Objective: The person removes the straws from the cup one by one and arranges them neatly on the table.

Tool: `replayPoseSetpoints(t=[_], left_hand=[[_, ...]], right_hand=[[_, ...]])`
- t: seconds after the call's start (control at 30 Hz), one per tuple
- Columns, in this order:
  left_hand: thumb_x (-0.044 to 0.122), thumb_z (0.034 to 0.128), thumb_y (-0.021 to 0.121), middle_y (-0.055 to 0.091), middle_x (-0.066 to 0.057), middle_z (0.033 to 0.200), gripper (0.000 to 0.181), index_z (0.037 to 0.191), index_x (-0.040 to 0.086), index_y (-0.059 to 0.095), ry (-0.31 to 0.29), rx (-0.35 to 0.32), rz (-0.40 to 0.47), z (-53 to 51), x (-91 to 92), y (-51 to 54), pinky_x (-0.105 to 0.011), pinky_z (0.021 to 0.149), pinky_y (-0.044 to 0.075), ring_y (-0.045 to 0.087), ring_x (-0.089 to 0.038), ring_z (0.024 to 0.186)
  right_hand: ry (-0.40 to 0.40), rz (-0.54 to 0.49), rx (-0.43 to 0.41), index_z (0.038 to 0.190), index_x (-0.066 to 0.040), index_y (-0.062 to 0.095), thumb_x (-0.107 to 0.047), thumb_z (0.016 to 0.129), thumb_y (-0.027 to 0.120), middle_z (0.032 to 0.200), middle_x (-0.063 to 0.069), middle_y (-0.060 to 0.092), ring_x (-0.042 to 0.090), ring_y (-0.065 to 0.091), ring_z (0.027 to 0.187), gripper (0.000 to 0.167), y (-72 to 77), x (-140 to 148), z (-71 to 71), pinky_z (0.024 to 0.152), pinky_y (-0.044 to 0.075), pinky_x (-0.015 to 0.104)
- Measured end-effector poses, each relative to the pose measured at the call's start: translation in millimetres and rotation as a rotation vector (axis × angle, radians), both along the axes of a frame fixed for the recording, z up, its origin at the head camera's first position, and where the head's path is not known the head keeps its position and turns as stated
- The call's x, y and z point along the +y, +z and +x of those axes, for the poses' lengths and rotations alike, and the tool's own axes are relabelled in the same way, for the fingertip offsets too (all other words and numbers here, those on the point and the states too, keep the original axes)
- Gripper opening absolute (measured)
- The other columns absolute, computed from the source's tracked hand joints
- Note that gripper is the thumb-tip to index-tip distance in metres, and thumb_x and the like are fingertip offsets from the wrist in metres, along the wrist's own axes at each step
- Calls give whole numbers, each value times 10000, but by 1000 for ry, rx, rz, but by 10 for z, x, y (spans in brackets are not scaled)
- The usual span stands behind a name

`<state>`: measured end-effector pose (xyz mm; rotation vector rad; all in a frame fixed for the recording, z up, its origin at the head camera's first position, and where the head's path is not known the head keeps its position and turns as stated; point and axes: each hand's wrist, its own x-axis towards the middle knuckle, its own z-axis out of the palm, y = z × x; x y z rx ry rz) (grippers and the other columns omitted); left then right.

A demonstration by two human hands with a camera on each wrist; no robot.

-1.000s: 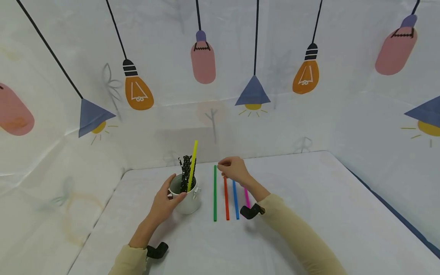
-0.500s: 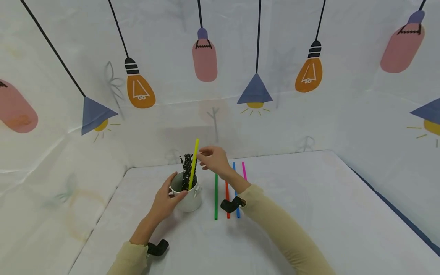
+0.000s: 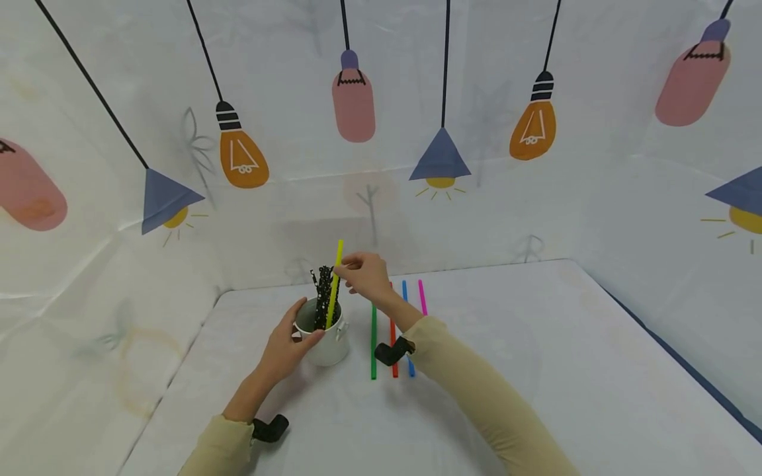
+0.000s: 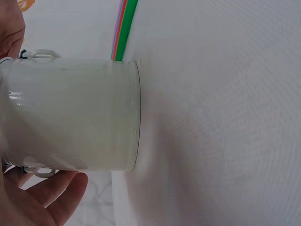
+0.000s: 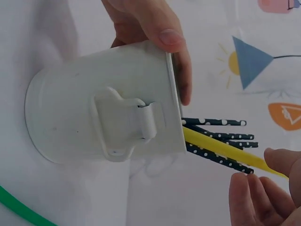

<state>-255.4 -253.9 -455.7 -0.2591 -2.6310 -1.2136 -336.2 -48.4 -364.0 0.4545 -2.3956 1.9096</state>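
Note:
A white metal pail (image 3: 324,350) with side handles stands on the table, holding several black straws with white dots (image 3: 322,297) and one taller yellow straw (image 3: 333,291). My left hand (image 3: 286,350) grips the pail's rim from the left, thumb toward the front. At the yellow straw's upper part, my right hand (image 3: 369,276) pinches it between thumb and fingers. In the right wrist view, the thumb lies across the yellow straw (image 5: 225,149) and the fingertips curl beneath. The straws' lower ends inside the pail are hidden.
Right of the pail, a green straw (image 3: 374,344), a red straw (image 3: 393,330), a blue straw (image 3: 405,291) and a pink straw (image 3: 423,297) lie side by side, partly under my right arm. A white sheet printed with lamps (image 3: 440,158) rises behind the table.
My right hand has moved left from above the loose straws to the yellow straw and now has its fingers on it. The left hand stays on the pail.

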Motion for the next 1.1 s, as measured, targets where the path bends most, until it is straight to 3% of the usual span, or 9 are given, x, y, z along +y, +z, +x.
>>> replayPoseSetpoints(t=[0.17,0.43,0.67,0.87,1.0,1.1], left_hand=[[468,886,685,426,-142,1449,831,1533,160,264,0,5,-7,2,-2,-1,-459,849,526,555,-325,1138],[460,892,681,413,-145,1455,824,1536,178,251,-16,-16,12,9,3,24,-452,859,531,566,-330,1121],[442,894,686,417,-146,1457,834,1534,125,254,-25,-13,16,-14,14,65,-467,854,527,572,-320,1101],[475,886,682,387,-161,1480,855,1539,145,239,-50,-15,21,-22,12,36,-440,854,532,575,-326,1123],[465,887,685,386,-158,1479,849,1541,164,237,-48,-13,27,-2,11,37,-435,859,531,580,-329,1115],[428,895,690,398,-165,1468,835,1542,161,235,-43,-4,23,9,-3,45,-431,862,530,590,-327,1098]], right_hand=[[-15,0,-11,1067,-76,715,-241,868,756,879,21,696,288,677,758,262,-21,-46,-19,555,563,285],[-12,26,-5,995,-88,725,-265,864,759,870,12,682,164,631,682,222,-10,-94,-2,623,581,377],[11,18,-7,1045,-47,699,-220,907,709,926,43,684,205,655,754,222,138,-13,85,608,572,293],[76,-136,14,1108,16,635,-150,952,645,987,124,695,331,677,900,228,403,240,137,695,575,305],[90,-312,40,1116,41,594,-110,977,598,1001,171,683,296,680,868,206,626,483,130,746,572,338],[55,-380,54,1117,41,577,-103,986,578,991,176,669,268,675,819,194,753,681,92,740,573,342]])
